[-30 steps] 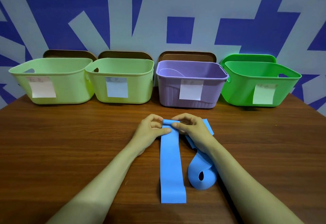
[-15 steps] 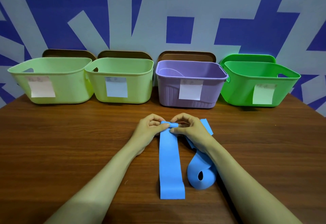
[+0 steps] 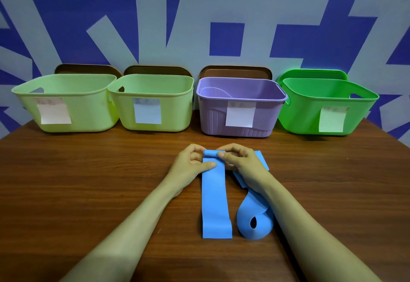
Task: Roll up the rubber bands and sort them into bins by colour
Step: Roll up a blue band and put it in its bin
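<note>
**Rolling under way: blue band drawn up toward the hands**

Since a second ago, the near end of the flat blue band (image 3: 214,204) has crept up the frame. It is being drawn in as the roll (image 3: 209,153) at its far end gains a turn. The band lies lengthwise on the wooden table (image 3: 88,181) at centre frame, below the row of bins.

My left hand (image 3: 190,168) and right hand (image 3: 241,164) both grasp the roll, one at each edge, with fingers curled round it. I judge this keeps the winding square. My left thumb presses the flat strip just below the roll, probably to hold it taut.

Just right of the band, partly under my right forearm, a second blue band (image 3: 253,221) lies twisted into a loop and is not yet rolled.

Across the upper frame four bins stand against the patterned wall: a pale green bin (image 3: 26,104), a second pale green bin (image 3: 173,113), a purple bin (image 3: 213,115) and a bright green bin (image 3: 299,115). Each carries a paper note whose writing is too blurred to read. The note (image 3: 147,111) on the second bin looks bluish, so I judge that bin the likely destination.
</note>
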`<action>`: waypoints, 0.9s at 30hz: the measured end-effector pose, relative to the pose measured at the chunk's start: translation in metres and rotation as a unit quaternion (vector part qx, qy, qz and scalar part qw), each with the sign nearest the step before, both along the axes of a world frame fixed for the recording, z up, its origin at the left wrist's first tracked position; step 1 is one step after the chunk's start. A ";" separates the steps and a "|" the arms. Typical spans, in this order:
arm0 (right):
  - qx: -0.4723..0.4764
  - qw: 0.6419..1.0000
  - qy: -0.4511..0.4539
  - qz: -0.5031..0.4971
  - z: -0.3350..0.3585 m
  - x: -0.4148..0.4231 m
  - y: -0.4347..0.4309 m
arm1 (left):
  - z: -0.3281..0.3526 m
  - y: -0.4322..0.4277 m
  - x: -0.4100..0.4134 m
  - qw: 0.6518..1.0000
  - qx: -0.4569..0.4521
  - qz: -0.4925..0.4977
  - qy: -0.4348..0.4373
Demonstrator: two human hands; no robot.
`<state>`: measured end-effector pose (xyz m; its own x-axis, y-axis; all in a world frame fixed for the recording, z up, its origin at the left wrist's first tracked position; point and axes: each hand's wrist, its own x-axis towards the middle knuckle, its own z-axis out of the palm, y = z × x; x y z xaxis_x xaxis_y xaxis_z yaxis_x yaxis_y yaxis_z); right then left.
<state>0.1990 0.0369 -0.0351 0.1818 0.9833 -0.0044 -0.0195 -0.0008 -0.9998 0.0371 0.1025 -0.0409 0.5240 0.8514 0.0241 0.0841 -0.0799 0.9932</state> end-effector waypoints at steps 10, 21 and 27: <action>0.025 1.000 -0.003 0.003 0.000 -0.001 -0.003 | 0.001 0.001 -0.003 0.999 -0.027 0.001 -0.025; 0.008 0.999 -0.037 0.030 0.002 -0.001 -0.001 | 0.002 0.001 -0.003 0.999 -0.031 0.010 -0.041; -0.021 0.999 -0.038 0.027 0.001 -0.002 0.001 | 0.002 0.002 -0.004 0.998 -0.032 0.011 -0.045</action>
